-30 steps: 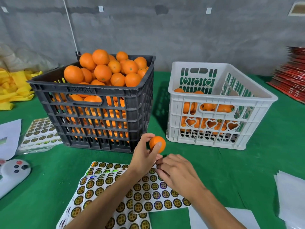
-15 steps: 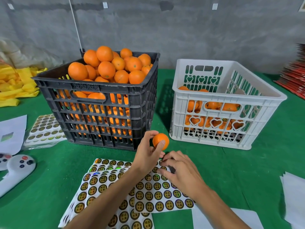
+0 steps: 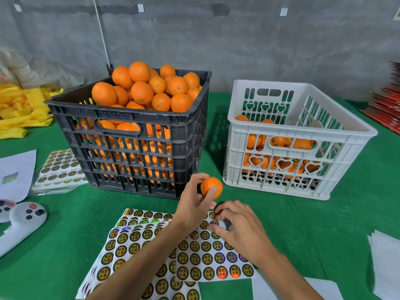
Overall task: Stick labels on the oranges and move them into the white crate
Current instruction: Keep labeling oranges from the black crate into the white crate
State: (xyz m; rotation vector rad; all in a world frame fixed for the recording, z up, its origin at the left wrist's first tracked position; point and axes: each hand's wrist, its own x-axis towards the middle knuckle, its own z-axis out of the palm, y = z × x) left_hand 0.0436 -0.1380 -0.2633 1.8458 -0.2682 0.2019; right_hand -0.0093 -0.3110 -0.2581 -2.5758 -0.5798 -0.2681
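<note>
Two hands worked low over the green counter (image 3: 324,213). The left hand (image 3: 192,204) held one orange (image 3: 211,188) up off the cloth, fingers and thumb curled round it, just in front of the gap between the two crates. The right hand (image 3: 236,224) lay on the top sheet of round gold labels (image 3: 207,256), its thumb and forefinger closed in a pinch at the sheet's far corner; whether a label had come loose between them could not be told. More label sheets lay fanned beneath that one. The black crate (image 3: 134,144), behind and to the left, was heaped with oranges above its rim. The white crate (image 3: 292,144), to the right, held a low layer of oranges seen through its heart-shaped slots. Further left on the counter lay another stack of label sheets (image 3: 58,167), white paper (image 3: 17,169), a white controller (image 3: 23,219) and a pile of yellow cloth (image 3: 23,113).
</note>
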